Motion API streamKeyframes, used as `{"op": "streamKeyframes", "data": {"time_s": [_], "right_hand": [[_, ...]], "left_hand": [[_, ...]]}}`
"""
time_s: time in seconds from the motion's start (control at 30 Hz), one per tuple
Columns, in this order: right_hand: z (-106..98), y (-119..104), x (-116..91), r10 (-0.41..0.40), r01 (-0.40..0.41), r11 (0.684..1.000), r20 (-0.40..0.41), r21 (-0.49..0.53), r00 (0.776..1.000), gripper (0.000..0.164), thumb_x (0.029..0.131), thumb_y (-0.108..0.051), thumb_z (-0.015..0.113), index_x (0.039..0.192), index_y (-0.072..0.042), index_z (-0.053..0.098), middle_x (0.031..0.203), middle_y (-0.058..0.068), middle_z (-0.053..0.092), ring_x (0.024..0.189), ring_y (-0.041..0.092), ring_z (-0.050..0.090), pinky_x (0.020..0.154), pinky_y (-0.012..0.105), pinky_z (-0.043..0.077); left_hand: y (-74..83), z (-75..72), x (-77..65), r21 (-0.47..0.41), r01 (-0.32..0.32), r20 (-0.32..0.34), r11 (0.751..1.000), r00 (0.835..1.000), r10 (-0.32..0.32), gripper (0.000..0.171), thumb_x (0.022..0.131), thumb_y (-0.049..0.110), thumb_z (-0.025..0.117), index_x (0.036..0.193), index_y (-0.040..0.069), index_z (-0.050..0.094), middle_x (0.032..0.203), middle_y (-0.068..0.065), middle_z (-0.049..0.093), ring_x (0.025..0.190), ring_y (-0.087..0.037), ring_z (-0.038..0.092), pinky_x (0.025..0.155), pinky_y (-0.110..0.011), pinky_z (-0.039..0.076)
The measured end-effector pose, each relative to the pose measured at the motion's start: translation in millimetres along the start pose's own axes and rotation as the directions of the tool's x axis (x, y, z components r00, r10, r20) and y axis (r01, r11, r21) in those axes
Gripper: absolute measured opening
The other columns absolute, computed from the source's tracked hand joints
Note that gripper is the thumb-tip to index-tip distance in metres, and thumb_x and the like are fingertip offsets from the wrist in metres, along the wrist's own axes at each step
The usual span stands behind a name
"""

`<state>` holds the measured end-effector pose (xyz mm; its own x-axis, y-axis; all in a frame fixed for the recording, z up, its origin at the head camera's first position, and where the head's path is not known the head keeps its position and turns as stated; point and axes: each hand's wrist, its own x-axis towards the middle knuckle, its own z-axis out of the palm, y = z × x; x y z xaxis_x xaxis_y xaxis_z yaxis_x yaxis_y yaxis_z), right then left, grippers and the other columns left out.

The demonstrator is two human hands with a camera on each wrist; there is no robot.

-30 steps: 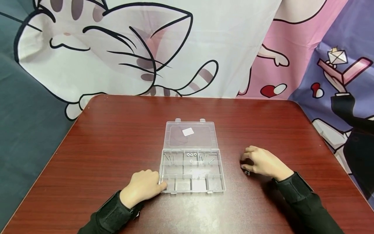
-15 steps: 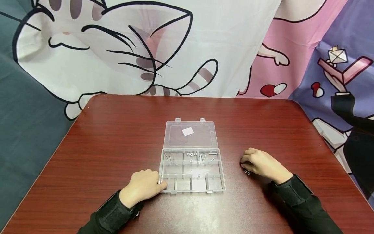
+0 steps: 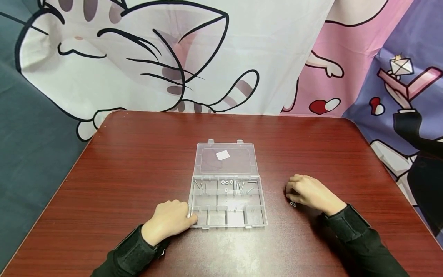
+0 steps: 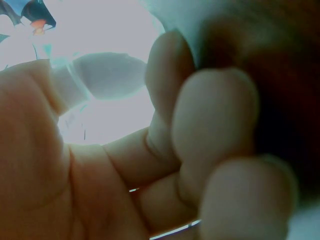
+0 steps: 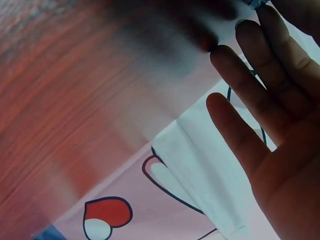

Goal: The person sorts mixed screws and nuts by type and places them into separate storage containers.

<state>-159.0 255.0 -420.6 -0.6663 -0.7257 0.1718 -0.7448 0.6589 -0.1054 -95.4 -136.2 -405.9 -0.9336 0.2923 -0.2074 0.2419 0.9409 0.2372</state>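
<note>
In the head view, a clear plastic compartment box (image 3: pixel 218 200) lies with its lid (image 3: pixel 238 159) folded back. My left hand (image 3: pixel 171 219) grips the box's near left corner, thumb over the rim; in the left wrist view its fingers (image 4: pixel 215 117) are curled. Right of the box, my right hand (image 3: pixel 311 193) reaches down to the table. Its thumb and index finger seem to pinch a tiny shiny metal nut (image 5: pixel 257 4), mostly cut off in the right wrist view. Small ring-shaped nuts (image 3: pixel 293 204) lie beside the thumb. The other right fingers are fairly straight.
Screws (image 3: pixel 239 187) and several white-looking rings (image 3: pixel 227 182) sit in the box's back compartments. A white label (image 3: pixel 223 155) is on the lid. The reddish-brown wooden table (image 3: pixel 138 161) meets a printed cloth (image 3: pixel 207 92) behind it.
My right hand's fingers have shifted slightly at the small nuts and drawn closer together. The left hand and the box have stayed where they were.
</note>
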Motion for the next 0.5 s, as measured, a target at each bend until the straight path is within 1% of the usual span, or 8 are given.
{"op": "streamKeyframes", "data": {"time_s": [0.27, 0.5], "right_hand": [[0.0, 0.5, 0.4, -0.011, 0.011, 1.000, -0.008, -0.012, 1.000, 0.016, 0.066, -0.014, 0.072, 0.069, -0.017, 0.057, 0.070, -0.009, 0.047, 0.064, 0.011, 0.049, 0.057, 0.031, 0.042], [-3.4, 1.3, 4.5, 0.002, -0.003, 0.999, -0.030, -0.054, 1.000, 0.016, 0.065, -0.016, 0.074, 0.069, -0.018, 0.058, 0.069, -0.009, 0.046, 0.061, 0.011, 0.049, 0.055, 0.031, 0.042]], "left_hand": [[-0.1, -0.5, -0.4, -0.002, -0.002, -0.001, 1.000, 1.000, 0.002, 0.033, 0.075, 0.034, 0.054, 0.049, 0.015, 0.044, 0.053, 0.000, 0.045, 0.049, -0.019, 0.048, 0.045, -0.043, 0.039], [-2.0, 2.8, 1.3, -0.006, 0.001, -0.002, 1.000, 1.000, -0.001, 0.033, 0.074, 0.035, 0.055, 0.049, 0.015, 0.044, 0.053, 0.000, 0.045, 0.049, -0.019, 0.048, 0.044, -0.043, 0.038]]}}
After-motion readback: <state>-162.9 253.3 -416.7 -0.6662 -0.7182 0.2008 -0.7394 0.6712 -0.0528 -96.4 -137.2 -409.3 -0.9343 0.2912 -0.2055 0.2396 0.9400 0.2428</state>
